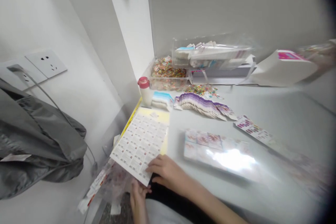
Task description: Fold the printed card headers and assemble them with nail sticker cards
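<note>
A sheet of printed labels (140,143) lies at the table's left edge, over a yellow-edged backing, its near corner reaching past the table edge. My right hand (164,171) rests at the sheet's lower right side, fingers bent and spread, the fingertips touching the paper. Below the near corner is my left hand (138,194), close beneath the sheet; its fingers are partly hidden and blurred, so what it holds, if anything, cannot be made out. To the right, a glossy wrapped pack (202,145) lies on the table, bright with glare.
A red-capped bottle (145,91), a blue-topped card stack (162,100) and a fanned row of purple cards (204,105) stand behind. Further back are a clear bin of colourful small pieces (168,73) and a clear box (212,54). Printed strips (256,131) lie right.
</note>
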{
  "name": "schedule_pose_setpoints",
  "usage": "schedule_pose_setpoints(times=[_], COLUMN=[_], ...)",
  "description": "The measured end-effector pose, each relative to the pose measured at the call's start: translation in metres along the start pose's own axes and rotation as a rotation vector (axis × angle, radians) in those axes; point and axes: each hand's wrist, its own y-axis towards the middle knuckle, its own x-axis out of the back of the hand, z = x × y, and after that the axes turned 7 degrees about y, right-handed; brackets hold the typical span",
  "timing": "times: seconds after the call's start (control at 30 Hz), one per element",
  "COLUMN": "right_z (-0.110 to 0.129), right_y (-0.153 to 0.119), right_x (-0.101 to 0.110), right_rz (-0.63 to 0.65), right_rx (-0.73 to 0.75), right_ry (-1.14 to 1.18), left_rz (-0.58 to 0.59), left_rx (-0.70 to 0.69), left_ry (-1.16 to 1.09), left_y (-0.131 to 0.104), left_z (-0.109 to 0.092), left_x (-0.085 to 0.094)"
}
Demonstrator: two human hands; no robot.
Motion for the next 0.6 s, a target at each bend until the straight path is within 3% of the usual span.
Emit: schedule_pose_setpoints(times=[0.13, 0.27, 0.4, 0.6], right_z=[-0.005, -0.006, -0.006, -0.006], right_y=[0.0, -0.002, -0.003, 0.001], right_x=[-0.008, -0.01, -0.01, -0.005], right_rz=[-0.003, -0.044, -0.113, -0.111], right_rx=[0.019, 0.08, 0.13, 0.163], right_ry=[-0.043, -0.031, -0.023, 0.0], left_rz=[0.127, 0.128, 0.212, 0.225], left_rx=[0.001, 0.034, 0.058, 0.048], left_ry=[0.018, -0.017, -0.071, -0.078], left_y=[-0.021, -0.029, -0.036, -0.039], left_z=[-0.005, -0.025, -0.043, -0.044], left_x=[-0.002, 0.001, 0.003, 0.004])
